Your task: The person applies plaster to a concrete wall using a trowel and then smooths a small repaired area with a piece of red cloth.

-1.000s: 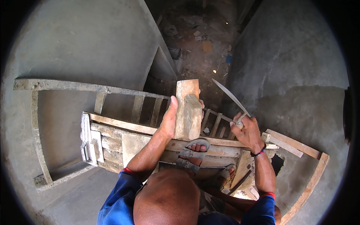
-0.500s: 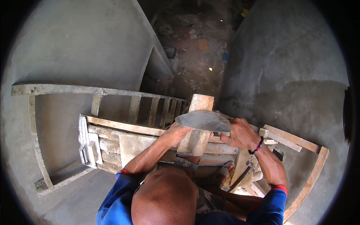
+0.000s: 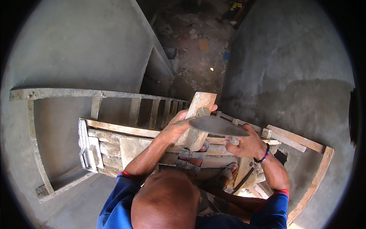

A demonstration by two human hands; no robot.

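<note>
My left hand (image 3: 177, 128) is wrapped round a short wooden board (image 3: 205, 100), its fingertips showing past the far edge. A grey smear of mortar sits on the board's upper face. In my right hand (image 3: 249, 144) is a trowel (image 3: 219, 126), gripped by its handle with the handle's round end showing. The trowel's broad metal blade lies over the board and points left, its tip close to my left thumb. The blade is slightly blurred, and I cannot tell whether it touches the board.
Below my hands is a scaffold of rough planks (image 3: 137, 149), where my sandalled feet (image 3: 228, 173) stand. Metal-bladed plastering tools (image 3: 90, 150) lie at its left end. A wooden ladder (image 3: 68, 92) runs along the left. Grey walls (image 3: 289, 57) flank a littered floor (image 3: 198, 65) far below.
The trowel has moved right and turned, its handle end now facing up. The board has tilted and shifted slightly, uncovering the mortar smear, and my left fingers now show beyond its far edge.
</note>
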